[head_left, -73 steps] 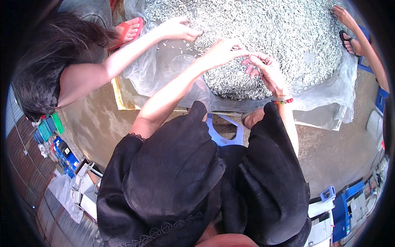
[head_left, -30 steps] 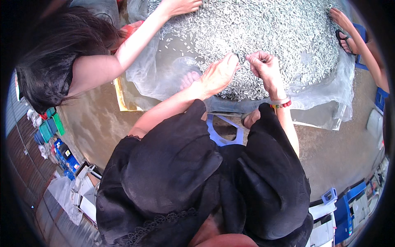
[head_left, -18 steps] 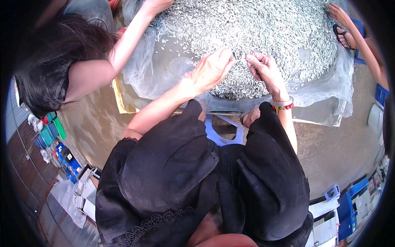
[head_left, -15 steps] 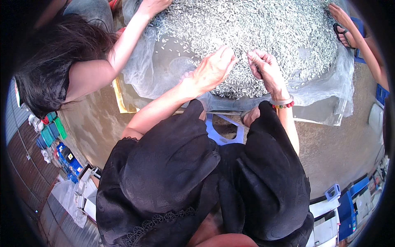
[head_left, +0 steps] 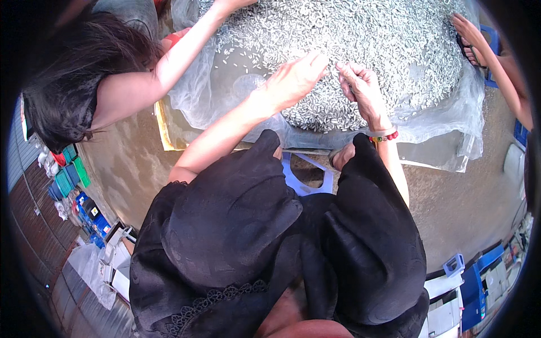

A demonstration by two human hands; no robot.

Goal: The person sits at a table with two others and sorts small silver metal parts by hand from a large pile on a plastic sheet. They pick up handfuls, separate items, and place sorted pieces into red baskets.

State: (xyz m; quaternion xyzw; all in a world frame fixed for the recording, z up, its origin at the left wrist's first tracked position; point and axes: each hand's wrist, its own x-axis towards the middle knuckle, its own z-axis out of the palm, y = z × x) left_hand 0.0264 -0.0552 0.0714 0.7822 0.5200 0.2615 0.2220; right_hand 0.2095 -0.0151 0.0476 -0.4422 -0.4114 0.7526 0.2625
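A wide heap of small, slender silvery-grey pieces (head_left: 332, 110), too small to name, lies spread on a translucent plastic sheet (head_left: 194, 93). Above the near part of this heap, my left hand (head_left: 296, 81) is closed, fingers bent together, its back toward me. Just to the right, my right hand (head_left: 363, 90) pinches with thumb and forefinger. Only a narrow gap separates the two hands. Whatever either one holds is hidden or too small to make out. A pale bangle and a red beaded bracelet (head_left: 385, 137) circle my right wrist.
At left a co-worker's arm (head_left: 186, 53) reaches over the heap. Another person's hand (head_left: 468, 28) is at its far right edge, near a sandalled foot (head_left: 472, 53). A blue plastic stool (head_left: 304, 183) shows between my knees. Baskets (head_left: 67, 180) stand at far left.
Both my hands have shifted slightly farther out over the heap. The left co-worker's arm has moved to the right, and the right-hand person's hand has come a little nearer.
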